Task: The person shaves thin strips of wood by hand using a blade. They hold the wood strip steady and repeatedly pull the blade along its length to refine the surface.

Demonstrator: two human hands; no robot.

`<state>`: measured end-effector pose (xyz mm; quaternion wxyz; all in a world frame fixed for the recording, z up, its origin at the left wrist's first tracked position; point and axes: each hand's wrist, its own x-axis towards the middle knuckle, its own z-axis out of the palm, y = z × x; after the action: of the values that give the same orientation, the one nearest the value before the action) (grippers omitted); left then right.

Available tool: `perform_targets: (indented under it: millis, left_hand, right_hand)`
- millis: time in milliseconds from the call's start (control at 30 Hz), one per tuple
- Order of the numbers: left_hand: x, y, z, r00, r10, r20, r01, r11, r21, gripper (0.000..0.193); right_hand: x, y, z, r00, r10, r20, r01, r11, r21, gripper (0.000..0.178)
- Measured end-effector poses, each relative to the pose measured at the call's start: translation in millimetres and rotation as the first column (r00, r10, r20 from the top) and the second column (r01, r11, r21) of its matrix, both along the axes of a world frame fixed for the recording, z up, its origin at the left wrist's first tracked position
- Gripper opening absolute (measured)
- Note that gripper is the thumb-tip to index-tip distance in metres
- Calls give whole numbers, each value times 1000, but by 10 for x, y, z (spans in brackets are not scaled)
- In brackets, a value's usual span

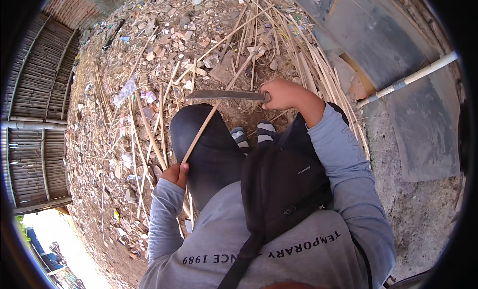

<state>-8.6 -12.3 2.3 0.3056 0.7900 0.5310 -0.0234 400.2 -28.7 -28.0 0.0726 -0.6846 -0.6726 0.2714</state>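
1. The ground (199,20) spreads widest, strewn with broken stone, straw and litter; no desk carries the work.
2. The person's legs, in dark trousers (216,157), are bent, with the left knee just beneath the strip being held.
3. Beyond and to the right, a loose spread of long pale strips (321,82) lies on the ground, fanned roughly away from the person.
4. The held strip (202,132) is slim, straight and pale tan, looking like split bamboo or wood. Its long axis slants from the left hand forward and to the right, over the left knee. Its far end mixes with the strips behind, so I cannot tell where it stops.
5. The long knife (229,94) has a dull, dark, worn blade lying nearly level from side to side, tip to the left. It crosses the strip at a slant, the crossing left of the right hand and ahead of the left, seemingly nearer the right. Whether the two touch, I cannot tell.
6. The right hand (281,95) has its grip closed around the knife's handle, mostly hidden in the fist.
7. The left hand (177,174) has its grip pinched on the strip's near part, thumb uppermost.
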Motion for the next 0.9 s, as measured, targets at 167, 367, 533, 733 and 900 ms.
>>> perform_targets:
  millis: [167, 367, 533, 733, 900]
  left_hand:
    - [-13, -13, -70, 1000, -3, 13, 2, 997, 80, 58]
    - [-43, 9, -180, 1000, -11, -1, 11, 991, 130, 57]
    - [-97, 25, -249, 999, -28, 21, 25, 989, 148, 57]
    - [-43, 1, -190, 984, 17, 180, -30, 997, 67, 54]
    - [-75, 27, -204, 976, 53, 211, -52, 999, -14, 53]
  right_hand:
    - [176, 65, -113, 993, -95, -66, 92, 995, -48, 47]
    - [206, 17, -74, 991, -137, -11, 136, 990, -42, 52]
    - [-19, 5, 27, 998, 23, -57, -27, 998, -65, 50]
    - [309, 44, -113, 973, -197, -124, 187, 978, -89, 51]
    - [153, -13, -102, 993, -105, -46, 105, 994, -15, 51]
